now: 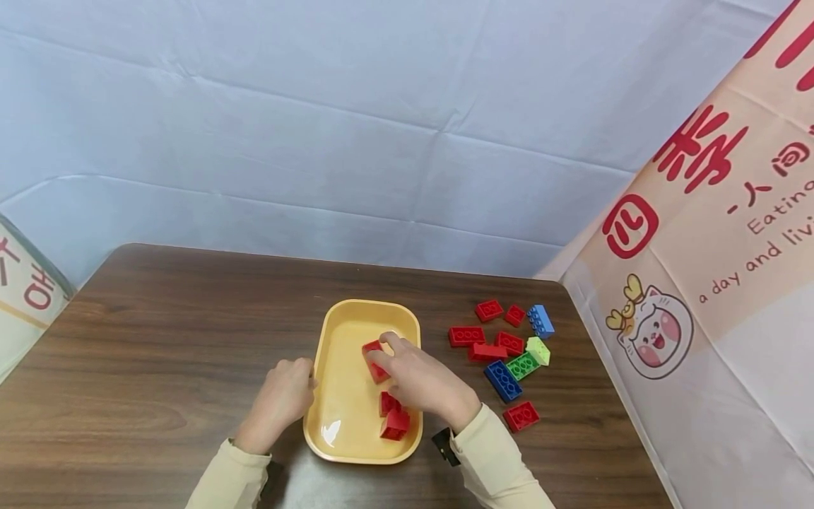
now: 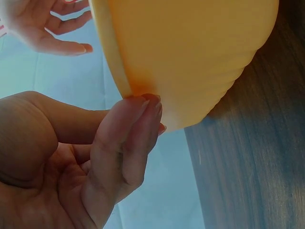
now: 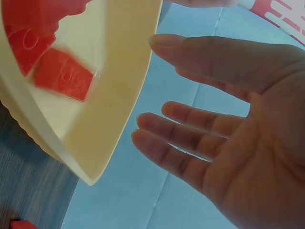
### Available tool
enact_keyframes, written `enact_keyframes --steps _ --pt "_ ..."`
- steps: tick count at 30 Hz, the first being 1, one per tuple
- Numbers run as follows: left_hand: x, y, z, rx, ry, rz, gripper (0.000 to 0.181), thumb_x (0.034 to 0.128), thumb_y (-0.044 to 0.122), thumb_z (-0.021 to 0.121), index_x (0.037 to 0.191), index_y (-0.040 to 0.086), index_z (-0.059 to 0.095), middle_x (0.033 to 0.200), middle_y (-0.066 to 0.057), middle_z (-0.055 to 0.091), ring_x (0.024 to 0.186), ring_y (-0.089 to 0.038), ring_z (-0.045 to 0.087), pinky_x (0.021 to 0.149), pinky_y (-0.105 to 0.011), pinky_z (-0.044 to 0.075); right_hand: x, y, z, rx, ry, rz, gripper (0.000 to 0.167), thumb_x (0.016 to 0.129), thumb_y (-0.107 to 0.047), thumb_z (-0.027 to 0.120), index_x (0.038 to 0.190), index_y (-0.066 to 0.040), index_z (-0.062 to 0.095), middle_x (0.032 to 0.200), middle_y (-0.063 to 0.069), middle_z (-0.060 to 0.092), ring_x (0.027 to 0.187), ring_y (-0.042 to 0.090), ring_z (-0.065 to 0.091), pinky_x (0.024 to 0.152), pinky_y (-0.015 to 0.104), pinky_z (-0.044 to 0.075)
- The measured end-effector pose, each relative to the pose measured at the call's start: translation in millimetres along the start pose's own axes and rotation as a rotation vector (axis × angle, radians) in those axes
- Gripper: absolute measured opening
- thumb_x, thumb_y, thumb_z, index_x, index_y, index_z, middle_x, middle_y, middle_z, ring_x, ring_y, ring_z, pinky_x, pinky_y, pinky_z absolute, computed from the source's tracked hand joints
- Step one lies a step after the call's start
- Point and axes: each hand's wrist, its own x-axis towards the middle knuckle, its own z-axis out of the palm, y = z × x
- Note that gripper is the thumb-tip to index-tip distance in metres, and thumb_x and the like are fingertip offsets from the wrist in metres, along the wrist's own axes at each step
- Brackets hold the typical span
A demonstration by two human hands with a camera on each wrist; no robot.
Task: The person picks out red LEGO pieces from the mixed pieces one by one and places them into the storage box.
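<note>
The yellow tray [image 1: 346, 452] holds several red bricks [image 1: 396, 424], also visible in the right wrist view, where one red brick [image 3: 64, 75] looks blurred. My left hand [image 1: 287, 396] pinches the tray's left rim; the left wrist view shows thumb and fingers [image 2: 128, 129] closed on the edge of the tray [image 2: 190, 52]. Over the tray's right side is my right hand [image 1: 422, 378], beside a red brick [image 1: 375, 362]. In the right wrist view this hand [image 3: 228, 119] has its fingers spread and holds nothing, near the tray wall [image 3: 128, 62].
Right of the tray, several red bricks [image 1: 466, 336] lie on the brown table [image 1: 159, 353] with a dark blue brick [image 1: 503, 381], a blue brick [image 1: 540, 321], a green brick [image 1: 523, 365] and a light green one [image 1: 538, 350]. A dark object [image 1: 444, 447] is beside my right sleeve.
</note>
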Motion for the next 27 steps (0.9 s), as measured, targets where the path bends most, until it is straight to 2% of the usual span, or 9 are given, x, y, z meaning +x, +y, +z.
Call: enact_keyframes --steps 7,14,18,22,27 --pt "1.3 -1.7 2.1 0.013 0.038 0.037 0.021 0.0784 -0.001 0.062 0.062 0.006 0.051 0.056 -0.005 0.048 0.051 -0.021 0.049 0.046 -0.034 0.041 -0.8 3.1 0.3 -0.013 0.008 -0.013 0.049 0.074 -0.013 0.075 0.119 -0.013 0.057 0.114 0.006 0.047 0.092 0.015 0.049 0.077 0.022 0.047" --pt "0.8 -1.4 1.2 0.005 0.027 0.023 0.02 0.0787 -0.001 0.062 0.063 0.006 0.051 0.056 -0.005 0.048 0.051 -0.021 0.049 0.046 -0.033 0.04 -1.8 4.3 -1.3 -0.025 -0.005 0.003 0.051 0.073 -0.013 0.076 0.12 -0.014 0.056 0.114 0.006 0.049 0.094 0.016 0.049 0.081 0.028 0.046" --pt "0.5 -1.1 0.7 0.0 0.024 0.02 0.021 0.0789 -0.001 0.062 0.063 0.006 0.051 0.056 -0.004 0.047 0.051 -0.021 0.048 0.046 -0.033 0.04 -2.8 5.9 -1.6 -0.034 0.0 0.009 0.051 0.074 -0.015 0.075 0.121 -0.013 0.057 0.118 0.009 0.049 0.101 0.02 0.047 0.087 0.033 0.043" --pt "0.3 -0.8 0.4 -0.004 0.02 0.018 0.021 0.079 -0.001 0.061 0.063 0.006 0.051 0.056 -0.004 0.047 0.051 -0.02 0.048 0.046 -0.032 0.04 -4.0 8.4 -1.3 -0.012 -0.013 0.051 0.053 0.073 -0.015 0.075 0.123 -0.015 0.056 0.123 0.01 0.048 0.109 0.023 0.045 0.093 0.039 0.039" --pt "-0.1 -0.2 -0.4 -0.003 0.007 0.004 0.019 0.0796 0.0 0.061 0.064 0.006 0.052 0.057 -0.005 0.048 0.052 -0.021 0.049 0.046 -0.033 0.04 -7.2 13.7 -0.8 0.01 -0.021 0.103 0.055 0.071 -0.016 0.077 0.122 -0.017 0.057 0.123 0.008 0.047 0.109 0.023 0.043 0.091 0.04 0.04"
